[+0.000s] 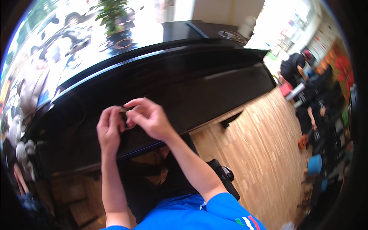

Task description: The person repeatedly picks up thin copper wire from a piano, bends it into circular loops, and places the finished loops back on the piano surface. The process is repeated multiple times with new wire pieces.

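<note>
Above the near left part of a black desk [214, 88], my two hands meet fingertip to fingertip. My left hand [108, 132] is closed, its thumb and fingers pinched together. From the right, my right hand [153, 122] curls its thumb and index finger inward, also in a pinch. Between the fingertips shows a bit of a small dark thing [123, 110]; fingers cover most of it, and its kind cannot be made out.
A raised ledge along the desk's far side holds a potted plant [111, 17], a brown ring-shaped coil [122, 44] and a flat dark bar [197, 29]. At the right, a person in black [293, 69] bends over beyond the wooden floor [264, 134], near a blue chair [314, 165].
</note>
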A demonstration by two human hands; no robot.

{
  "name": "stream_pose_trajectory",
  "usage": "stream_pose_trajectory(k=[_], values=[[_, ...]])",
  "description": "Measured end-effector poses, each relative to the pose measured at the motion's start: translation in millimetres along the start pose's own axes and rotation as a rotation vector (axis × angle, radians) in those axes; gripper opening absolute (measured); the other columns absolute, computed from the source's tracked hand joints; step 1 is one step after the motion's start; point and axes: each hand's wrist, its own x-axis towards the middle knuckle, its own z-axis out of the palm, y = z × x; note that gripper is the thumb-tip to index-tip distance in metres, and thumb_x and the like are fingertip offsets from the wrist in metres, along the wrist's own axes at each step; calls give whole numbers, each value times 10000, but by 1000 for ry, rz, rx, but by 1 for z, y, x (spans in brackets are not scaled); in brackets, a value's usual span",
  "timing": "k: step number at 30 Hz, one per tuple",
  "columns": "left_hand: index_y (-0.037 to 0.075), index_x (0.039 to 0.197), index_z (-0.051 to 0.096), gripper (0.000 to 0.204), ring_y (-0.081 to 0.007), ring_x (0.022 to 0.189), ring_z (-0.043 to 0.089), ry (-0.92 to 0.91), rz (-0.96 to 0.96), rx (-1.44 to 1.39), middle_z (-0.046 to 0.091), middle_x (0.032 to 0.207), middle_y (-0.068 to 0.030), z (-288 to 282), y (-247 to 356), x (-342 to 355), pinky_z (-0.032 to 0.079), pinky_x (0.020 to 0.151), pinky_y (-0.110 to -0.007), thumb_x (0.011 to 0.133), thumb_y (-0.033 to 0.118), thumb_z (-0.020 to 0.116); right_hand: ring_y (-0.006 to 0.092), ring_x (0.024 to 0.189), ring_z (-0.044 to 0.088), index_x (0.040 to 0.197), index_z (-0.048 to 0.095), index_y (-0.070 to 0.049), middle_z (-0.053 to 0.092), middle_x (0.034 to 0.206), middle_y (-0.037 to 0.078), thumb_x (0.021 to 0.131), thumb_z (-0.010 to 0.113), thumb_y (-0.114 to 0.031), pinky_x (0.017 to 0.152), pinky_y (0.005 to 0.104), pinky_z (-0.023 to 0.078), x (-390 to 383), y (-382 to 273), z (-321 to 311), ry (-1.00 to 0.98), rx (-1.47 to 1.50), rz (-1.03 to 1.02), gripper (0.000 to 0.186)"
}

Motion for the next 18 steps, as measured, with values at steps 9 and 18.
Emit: stream_pose_trajectory(k=[9, 18], values=[[59, 1096, 511, 158, -116, 671, 633, -81, 58, -142, 616, 808, -36, -7, -4, 1, 457, 621, -231, 1060, 200, 451, 125, 777, 649, 1193, 573, 12, 706, 973, 128, 987, 574, -65, 744, 248, 533, 4, 6, -1, 111, -63, -12, 220], [37, 1132, 516, 208, -104, 648, 617, -93, 10, -126, 609, 758, -21, -9, -4, 0, 443, 600, -223, 1049, 225, 486, 149, 776, 672, 1156, 590, 21, 706, 985, 131, 1002, 562, -102, 738, 272, 545, 5, 8, 2, 152, -105, -26, 199]])
